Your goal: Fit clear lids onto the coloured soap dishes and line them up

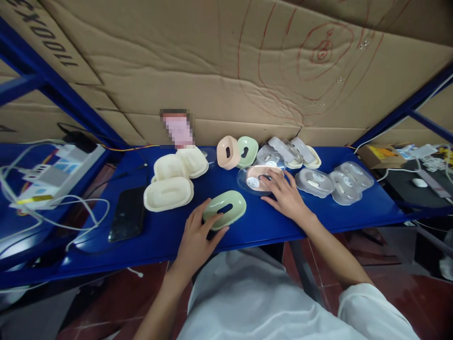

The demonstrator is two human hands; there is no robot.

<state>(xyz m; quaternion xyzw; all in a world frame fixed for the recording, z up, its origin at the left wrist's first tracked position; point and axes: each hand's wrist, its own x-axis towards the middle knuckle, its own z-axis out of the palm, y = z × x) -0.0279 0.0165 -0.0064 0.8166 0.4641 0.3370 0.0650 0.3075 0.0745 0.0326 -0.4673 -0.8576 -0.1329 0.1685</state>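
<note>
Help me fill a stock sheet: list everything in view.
Green dishes: two, green, centre.
Peach dishes: two, peach, centre, one covered.
Cream trays: at least three, cream, left.
Clear cases: several, transparent, right and back.
Phone: one, black, left.
Blurred screen: one, pink, back.
Power strip: one, white, far left.
Cables: several, white, both ends.
Mouse: one, white, far right.
Box: one, brown, right.
Table: one, blue, beneath.
Cardboard: uncounted, brown, behind.
Left hand: one, bare, on near green dish.
Right hand: one, bare, on covered dish.
</note>
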